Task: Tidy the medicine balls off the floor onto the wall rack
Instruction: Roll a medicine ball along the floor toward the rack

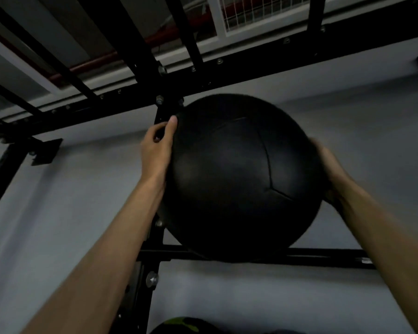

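Gripping black ball (239, 177), left hand (157, 150) on its left side, right hand (326, 165) opposite, grasp unclear, rack bar (323, 257) under ball, beam (251, 73) just above.

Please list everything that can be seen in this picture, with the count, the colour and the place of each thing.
medicine ball: one, black, held up in the middle, in front of the rack
rack frame: one, black steel bars, on the wall behind and above the ball
rounded object: one, green camouflage pattern, only its top shows at the bottom edge; perhaps another ball
wall: grey, behind the rack
pipe: one, red, under the ceiling, upper left
wire mesh: one panel, white, top edge
left hand: one, on the ball's left side, thumb against it
right hand: one, blurred, on the ball's right side
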Tool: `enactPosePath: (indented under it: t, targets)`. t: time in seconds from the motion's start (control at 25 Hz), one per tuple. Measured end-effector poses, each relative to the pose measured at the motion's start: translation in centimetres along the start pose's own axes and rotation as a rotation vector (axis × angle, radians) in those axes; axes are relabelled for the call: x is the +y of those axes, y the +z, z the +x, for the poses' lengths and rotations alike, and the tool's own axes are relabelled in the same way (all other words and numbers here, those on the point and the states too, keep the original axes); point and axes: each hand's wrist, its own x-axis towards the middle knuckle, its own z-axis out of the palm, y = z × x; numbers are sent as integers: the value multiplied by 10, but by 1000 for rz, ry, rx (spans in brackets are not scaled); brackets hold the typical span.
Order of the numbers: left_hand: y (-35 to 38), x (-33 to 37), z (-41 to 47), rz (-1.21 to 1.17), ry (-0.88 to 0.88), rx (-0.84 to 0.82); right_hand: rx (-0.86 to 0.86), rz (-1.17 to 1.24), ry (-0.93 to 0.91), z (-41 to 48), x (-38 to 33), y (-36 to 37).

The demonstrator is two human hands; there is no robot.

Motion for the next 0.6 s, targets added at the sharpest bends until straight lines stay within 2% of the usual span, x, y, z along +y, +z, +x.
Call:
enactPosePath:
  t: [0.08, 0.16, 0.36, 0.4, 0.56, 0.6]
  targets:
    - [2, -32, 39, 51, -113, -13, -33, 61, 7, -6, 16, 4]
    - [-6, -70, 70, 117, -204, 6, -49, -17, -48, -8, 34, 8]
    - [-34, -96, 63, 179, -177, 102, 21, -123, -105, 13, 41, 34]
    - [-40, -95, 52, 159, -162, 72, 21, -126, -98, 17, 39, 40]
    - [-59, -92, 6, 42, -123, -333, 36, -131, -63, 26, 37, 52]
    - [-61, -91, -3, 43, -90, -377, 45, -138, -56, 27, 38, 53]
